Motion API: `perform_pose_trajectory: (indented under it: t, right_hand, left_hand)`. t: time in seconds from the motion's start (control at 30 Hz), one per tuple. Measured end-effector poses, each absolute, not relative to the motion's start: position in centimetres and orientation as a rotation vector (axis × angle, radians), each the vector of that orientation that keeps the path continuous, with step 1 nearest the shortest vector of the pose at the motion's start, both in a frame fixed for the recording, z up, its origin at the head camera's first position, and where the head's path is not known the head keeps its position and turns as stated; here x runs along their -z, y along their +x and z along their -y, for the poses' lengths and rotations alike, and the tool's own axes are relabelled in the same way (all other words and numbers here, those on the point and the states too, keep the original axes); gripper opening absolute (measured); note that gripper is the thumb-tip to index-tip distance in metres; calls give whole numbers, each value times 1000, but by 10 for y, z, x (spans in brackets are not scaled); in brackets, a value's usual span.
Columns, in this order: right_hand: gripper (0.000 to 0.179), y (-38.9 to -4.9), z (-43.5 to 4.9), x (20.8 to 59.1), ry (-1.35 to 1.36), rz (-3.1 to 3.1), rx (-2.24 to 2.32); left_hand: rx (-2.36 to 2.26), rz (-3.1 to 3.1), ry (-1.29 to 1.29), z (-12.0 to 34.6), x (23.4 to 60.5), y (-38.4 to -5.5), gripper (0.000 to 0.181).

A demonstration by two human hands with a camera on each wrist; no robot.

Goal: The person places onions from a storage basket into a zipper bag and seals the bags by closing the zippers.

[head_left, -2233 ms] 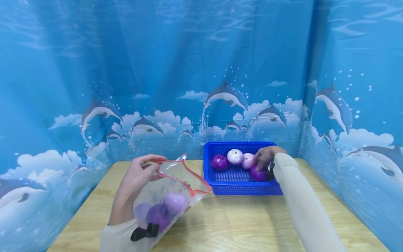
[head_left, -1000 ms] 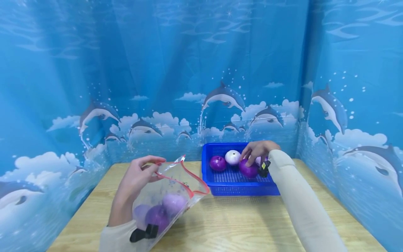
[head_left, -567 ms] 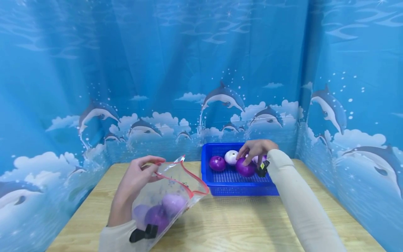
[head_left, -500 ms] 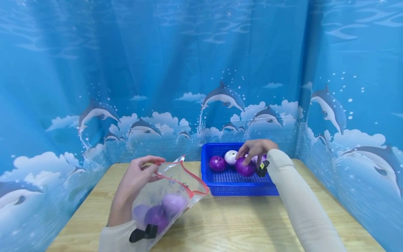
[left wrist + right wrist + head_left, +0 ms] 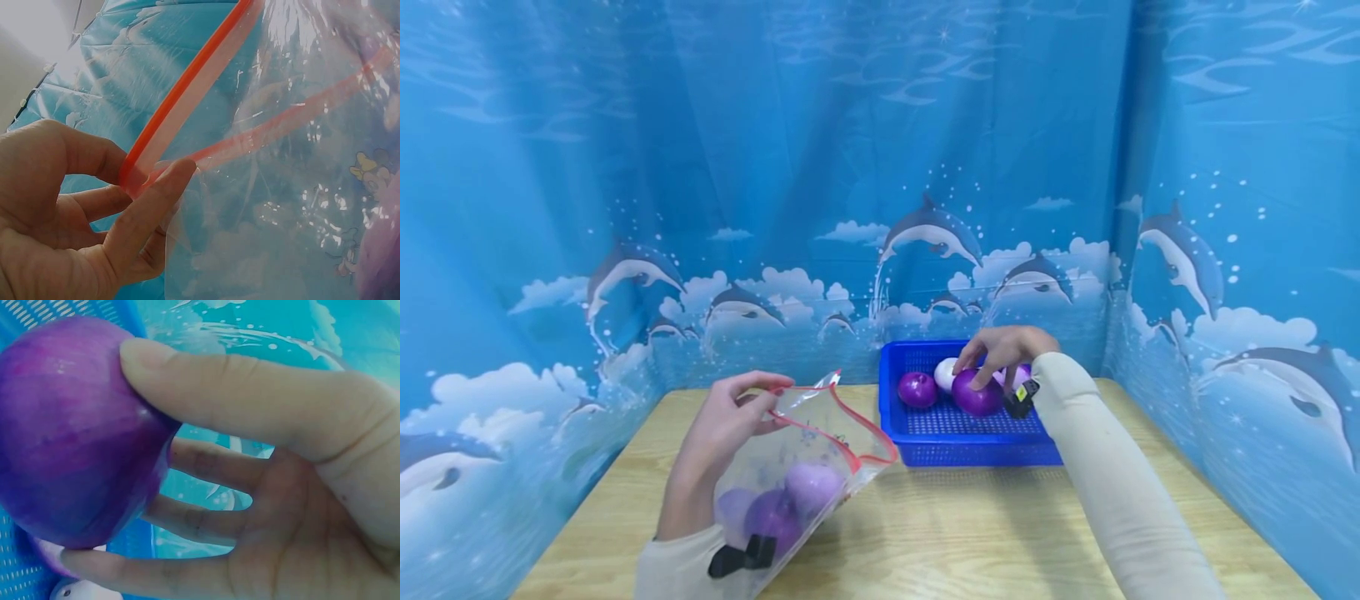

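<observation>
My right hand [image 5: 1000, 354] holds a purple onion [image 5: 977, 393] between thumb and fingers over the blue plastic basket [image 5: 977, 454]. In the right wrist view the onion [image 5: 81, 437] fills the left side, its pointed end towards the palm. Another purple onion [image 5: 917, 389] and a white round onion-like piece [image 5: 947, 375] lie in the basket, with a lilac one [image 5: 1018, 377] partly behind the hand. My left hand [image 5: 730, 425] pinches the red-edged mouth of a clear zip bag [image 5: 842, 429], which gapes towards the basket. Inside the bag are a purple onion [image 5: 775, 518] and two lilac ones [image 5: 814, 490].
The basket stands at the back of a light wooden table [image 5: 940, 533], with the bag at its front left. A blue curtain [image 5: 775, 167] printed with dolphins closes off the back and both sides. Black straps [image 5: 741, 557] sit at the wrists.
My right hand has moved left and slightly up with the purple onion, from the basket's right side to its middle, uncovering part of the lilac one. The left hand and bag stay nearly still.
</observation>
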State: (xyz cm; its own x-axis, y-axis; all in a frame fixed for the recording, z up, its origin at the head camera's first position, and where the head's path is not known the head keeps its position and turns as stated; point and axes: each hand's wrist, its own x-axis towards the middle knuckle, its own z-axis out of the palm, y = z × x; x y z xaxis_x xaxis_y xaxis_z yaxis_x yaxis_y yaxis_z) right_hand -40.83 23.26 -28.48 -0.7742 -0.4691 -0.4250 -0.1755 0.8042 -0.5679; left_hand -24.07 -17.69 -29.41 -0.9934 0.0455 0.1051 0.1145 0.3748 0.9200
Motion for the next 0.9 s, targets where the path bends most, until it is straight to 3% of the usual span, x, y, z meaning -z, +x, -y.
perform_pose_trajectory:
  t: [0.9]
  right_hand:
    - [44, -385, -199, 255, -683, -2456, 685]
  left_hand:
    - [1713, 2553, -148, 178, 293, -240, 34]
